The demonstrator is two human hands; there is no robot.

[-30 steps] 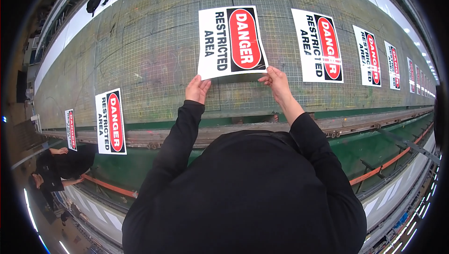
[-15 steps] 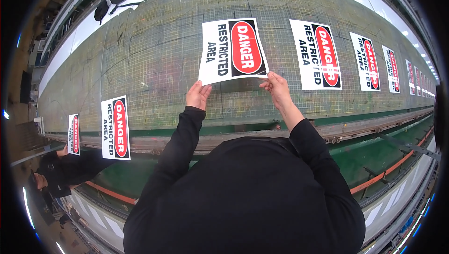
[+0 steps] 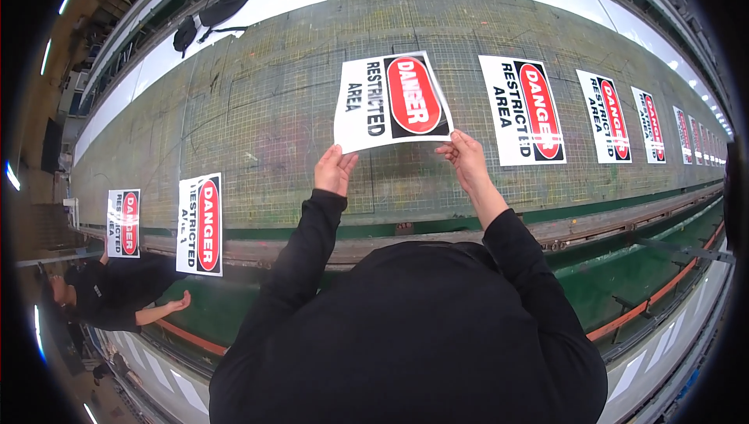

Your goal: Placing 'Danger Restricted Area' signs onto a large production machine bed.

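A white warning sign sheet (image 3: 396, 101), with a red oval on a black block and black lettering, is between my hands at the middle of the long table. Its near edge bows slightly, and the far part lies over the tabletop. My left hand (image 3: 335, 171) pinches the near left corner between thumb and fingers. At the near right corner, my right hand (image 3: 466, 162) is closed on the sheet in the same way. To the right lies a matching sign sheet (image 3: 523, 110), apart from the one I hold.
More matching sheets (image 3: 605, 116) run off to the right in a row. On the left, one sheet (image 3: 200, 225) overhangs the table's near edge, and a co-worker (image 3: 109, 291) has a hand at another (image 3: 123, 223). A black bag-like item (image 3: 214, 17) lies on the table's (image 3: 257, 112) far side.
The whole view has shifted slightly, so the table sits lower. Both hands keep hold of the sheet. The co-worker's sheet has turned to face me more, and their other forearm now shows, reaching out.
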